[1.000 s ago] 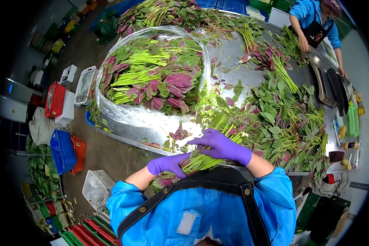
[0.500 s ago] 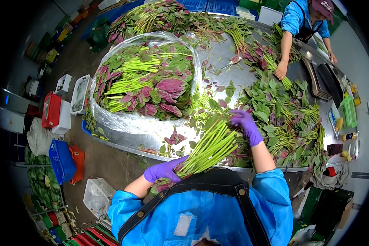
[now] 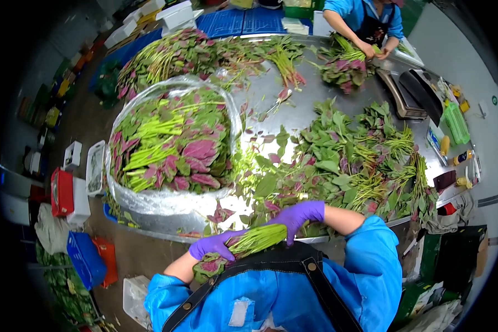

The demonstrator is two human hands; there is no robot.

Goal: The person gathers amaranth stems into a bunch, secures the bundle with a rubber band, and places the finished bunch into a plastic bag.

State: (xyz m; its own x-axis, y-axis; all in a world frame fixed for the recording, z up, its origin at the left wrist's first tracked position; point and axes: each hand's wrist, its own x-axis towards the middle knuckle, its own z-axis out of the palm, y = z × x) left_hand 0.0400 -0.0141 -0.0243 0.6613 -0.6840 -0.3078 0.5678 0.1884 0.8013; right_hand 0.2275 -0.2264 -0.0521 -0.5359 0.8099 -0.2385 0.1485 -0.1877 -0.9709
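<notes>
A bunch of red-and-green amaranth lies sideways in front of my apron, close to the table's near edge. My left hand, in a purple glove, is closed around its leafy end. At the stem ends, my purple-gloved right hand grips the bunch with the thumb pointing down; part of its fingers is hidden. Beyond my left hand stands a clear plastic bag filled with amaranth, stems and purple leaves facing up. More amaranth bunches spread over the table beyond my right hand.
The metal table carries loose leaves and a large amaranth pile at the far left. Across the table a co-worker holds another bunch. A scale stands at the right. Blue and orange crates sit on the floor at left.
My right hand has come down from the table onto the stem ends, and the bunch now lies flatter and nearer my body. The co-worker has lifted a bunch. The camera view has shifted.
</notes>
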